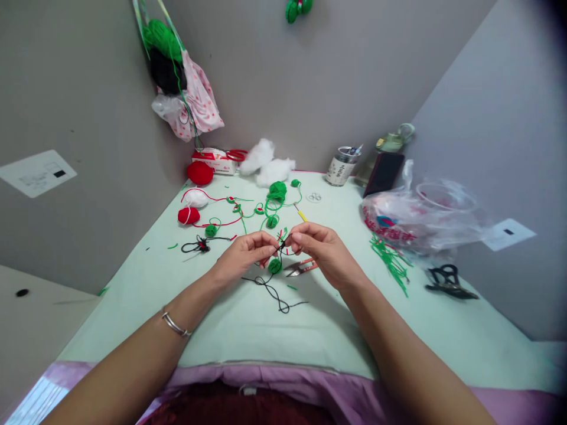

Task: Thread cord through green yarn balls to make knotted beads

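Note:
My left hand (250, 251) and my right hand (316, 248) meet above the middle of the table, fingertips pinched on black yarn (282, 245). A small dark knotted part shows between the fingers. Just below hangs or lies a small green crocheted ball (275, 266); I cannot tell whether it touches the yarn. A loose black strand (277, 298) curls on the table nearer to me. Partly behind my right hand lie orange-handled thread snips (302, 268). Beyond that hand is a yellow-handled crochet hook (302, 216).
Green yarn (277, 192), red yarn (189, 216) and white stuffing (270, 166) lie toward the back. A pen can (342, 167), phone (384, 173) and plastic bag (407, 215) stand right. Green strips (392, 262) and a black claw clip (449, 282) lie near the right wall.

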The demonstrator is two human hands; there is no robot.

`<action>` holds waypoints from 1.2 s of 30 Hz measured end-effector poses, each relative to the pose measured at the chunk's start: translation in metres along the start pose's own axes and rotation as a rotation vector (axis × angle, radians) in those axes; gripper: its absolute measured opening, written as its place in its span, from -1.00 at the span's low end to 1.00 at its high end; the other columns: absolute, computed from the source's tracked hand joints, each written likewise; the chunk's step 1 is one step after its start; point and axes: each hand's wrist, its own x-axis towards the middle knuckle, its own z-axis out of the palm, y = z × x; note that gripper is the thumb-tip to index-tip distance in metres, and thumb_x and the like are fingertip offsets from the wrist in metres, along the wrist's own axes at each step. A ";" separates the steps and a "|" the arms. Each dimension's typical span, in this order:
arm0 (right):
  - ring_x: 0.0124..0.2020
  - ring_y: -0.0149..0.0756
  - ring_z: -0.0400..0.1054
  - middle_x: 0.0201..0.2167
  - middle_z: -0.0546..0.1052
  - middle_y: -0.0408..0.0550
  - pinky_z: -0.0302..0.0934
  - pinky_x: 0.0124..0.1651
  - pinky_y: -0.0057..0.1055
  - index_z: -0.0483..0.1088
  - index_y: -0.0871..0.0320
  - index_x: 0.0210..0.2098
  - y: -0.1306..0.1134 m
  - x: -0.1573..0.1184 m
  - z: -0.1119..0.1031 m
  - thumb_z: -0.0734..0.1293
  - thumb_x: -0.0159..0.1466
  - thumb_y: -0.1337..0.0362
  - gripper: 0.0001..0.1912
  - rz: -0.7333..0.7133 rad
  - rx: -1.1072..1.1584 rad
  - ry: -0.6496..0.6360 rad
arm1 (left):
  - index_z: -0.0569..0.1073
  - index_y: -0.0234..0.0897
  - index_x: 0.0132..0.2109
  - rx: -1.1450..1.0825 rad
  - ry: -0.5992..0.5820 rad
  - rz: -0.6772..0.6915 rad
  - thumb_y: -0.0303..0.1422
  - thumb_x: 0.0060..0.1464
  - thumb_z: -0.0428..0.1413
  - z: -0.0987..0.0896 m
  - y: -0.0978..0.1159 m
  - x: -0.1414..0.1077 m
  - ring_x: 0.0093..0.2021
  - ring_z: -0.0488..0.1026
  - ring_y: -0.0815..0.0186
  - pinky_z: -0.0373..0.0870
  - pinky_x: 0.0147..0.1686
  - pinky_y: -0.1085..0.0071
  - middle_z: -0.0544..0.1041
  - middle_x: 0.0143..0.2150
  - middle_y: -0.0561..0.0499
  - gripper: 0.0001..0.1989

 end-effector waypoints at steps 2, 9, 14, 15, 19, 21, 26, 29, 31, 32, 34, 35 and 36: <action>-0.42 -0.45 0.37 -0.50 0.49 -0.16 0.18 -0.36 -0.52 0.49 0.16 -0.34 -0.001 0.000 -0.001 0.45 0.20 0.18 -0.83 0.029 0.098 0.005 | 0.48 -0.29 -0.22 -0.026 0.014 -0.015 -0.24 0.12 0.21 0.001 0.001 0.000 -0.44 0.34 0.45 0.30 -0.36 0.47 0.42 -0.38 0.08 -0.80; -0.45 -0.44 0.40 -0.55 0.46 -0.17 0.16 -0.46 -0.56 0.47 0.18 -0.35 0.000 0.000 0.000 0.48 0.17 0.18 -0.80 0.066 0.161 0.002 | 0.46 -0.26 -0.13 -0.032 -0.027 -0.044 -0.17 0.13 0.20 0.007 0.006 -0.002 -0.36 0.41 0.38 0.29 -0.42 0.47 0.46 -0.27 0.01 -0.73; -0.60 -0.54 0.28 -0.54 0.44 -0.22 0.01 -0.58 -0.58 0.47 0.17 -0.28 -0.002 0.001 -0.002 0.47 0.18 0.19 -0.80 0.073 0.183 0.014 | 0.50 -0.26 -0.24 0.057 -0.025 0.017 -0.26 0.09 0.23 0.005 -0.002 -0.001 -0.35 0.32 0.42 0.25 -0.37 0.47 0.47 -0.21 0.02 -0.83; -0.66 -0.60 0.19 -0.53 0.42 -0.23 -0.08 -0.62 -0.58 0.48 0.17 -0.27 -0.002 0.001 -0.003 0.47 0.18 0.20 -0.80 0.070 0.187 0.017 | 0.50 -0.26 -0.25 0.048 -0.003 0.019 -0.26 0.09 0.23 0.004 -0.003 0.000 -0.34 0.33 0.42 0.27 -0.34 0.47 0.48 -0.18 0.01 -0.84; -0.71 -0.71 -0.07 -0.52 0.39 -0.25 -0.30 -0.62 -0.53 0.49 0.19 -0.26 -0.004 0.001 -0.006 0.45 0.21 0.24 -0.84 0.045 0.205 0.017 | 0.45 -0.27 -0.27 -0.061 0.061 -0.007 -0.28 0.12 0.20 0.003 0.000 0.000 -0.22 0.41 0.38 0.33 -0.18 0.44 0.50 -0.06 -0.03 -0.85; -0.70 -0.71 -0.11 -0.52 0.38 -0.25 -0.33 -0.61 -0.51 0.50 0.19 -0.25 -0.005 0.001 -0.006 0.44 0.22 0.26 -0.85 0.042 0.211 0.014 | 0.42 -0.27 -0.26 -0.154 0.065 -0.021 -0.30 0.14 0.18 0.004 0.002 0.000 -0.22 0.43 0.37 0.35 -0.21 0.43 0.50 -0.11 -0.02 -0.86; -0.68 -0.67 -0.16 -0.53 0.37 -0.25 -0.36 -0.58 -0.48 0.49 0.19 -0.26 -0.005 0.000 -0.005 0.45 0.20 0.26 -0.84 0.042 0.211 0.046 | 0.35 -0.25 -0.30 -0.166 0.097 -0.015 -0.33 0.17 0.15 0.006 0.005 -0.002 -0.50 0.22 0.49 0.17 -0.45 0.52 0.34 -0.41 0.13 -0.86; -0.67 -0.65 -0.16 -0.53 0.36 -0.25 -0.37 -0.58 -0.47 0.49 0.19 -0.26 -0.005 0.000 -0.005 0.45 0.20 0.24 -0.83 0.041 0.182 0.057 | 0.42 -0.22 -0.21 -0.061 0.102 -0.010 -0.28 0.16 0.17 0.007 0.004 -0.003 -0.50 0.17 0.47 0.13 -0.45 0.51 0.26 -0.47 0.16 -0.87; -0.67 -0.64 -0.16 -0.55 0.36 -0.25 -0.38 -0.58 -0.47 0.48 0.19 -0.26 -0.005 0.000 -0.004 0.44 0.20 0.22 -0.82 0.044 0.152 0.054 | 0.48 -0.20 -0.14 0.002 0.093 -0.018 -0.24 0.14 0.20 0.007 0.003 -0.002 -0.50 0.14 0.46 0.10 -0.45 0.49 0.24 -0.47 0.16 -0.82; -0.67 -0.63 -0.16 -0.56 0.36 -0.25 -0.38 -0.58 -0.47 0.48 0.19 -0.25 -0.004 0.001 -0.003 0.44 0.20 0.20 -0.81 0.046 0.133 0.052 | 0.50 -0.20 -0.14 0.024 0.088 -0.025 -0.23 0.13 0.21 0.006 0.001 -0.002 -0.51 0.12 0.46 0.08 -0.47 0.48 0.23 -0.47 0.16 -0.80; -0.67 -0.61 -0.16 -0.58 0.35 -0.25 -0.37 -0.59 -0.47 0.47 0.18 -0.25 -0.004 0.001 -0.002 0.44 0.21 0.17 -0.79 0.054 0.081 0.054 | 0.52 -0.22 -0.19 0.041 0.091 -0.039 -0.20 0.11 0.22 0.006 -0.001 0.000 -0.52 0.07 0.47 0.02 -0.49 0.46 0.25 -0.46 0.15 -0.79; -0.67 -0.60 -0.15 -0.59 0.35 -0.25 -0.35 -0.59 -0.47 0.47 0.18 -0.26 -0.004 0.001 -0.002 0.43 0.21 0.15 -0.78 0.058 0.050 0.058 | 0.52 -0.23 -0.22 0.041 0.101 -0.042 -0.19 0.10 0.23 0.006 -0.001 0.000 -0.52 0.05 0.47 0.00 -0.50 0.46 0.26 -0.44 0.14 -0.79; -0.67 -0.59 -0.12 -0.61 0.34 -0.25 -0.32 -0.59 -0.48 0.47 0.18 -0.28 -0.003 0.001 -0.002 0.43 0.21 0.13 -0.76 0.061 0.016 0.064 | 0.52 -0.23 -0.23 0.039 0.112 -0.041 -0.19 0.09 0.23 0.005 -0.001 0.001 -0.52 0.04 0.47 -0.01 -0.50 0.45 0.28 -0.43 0.13 -0.80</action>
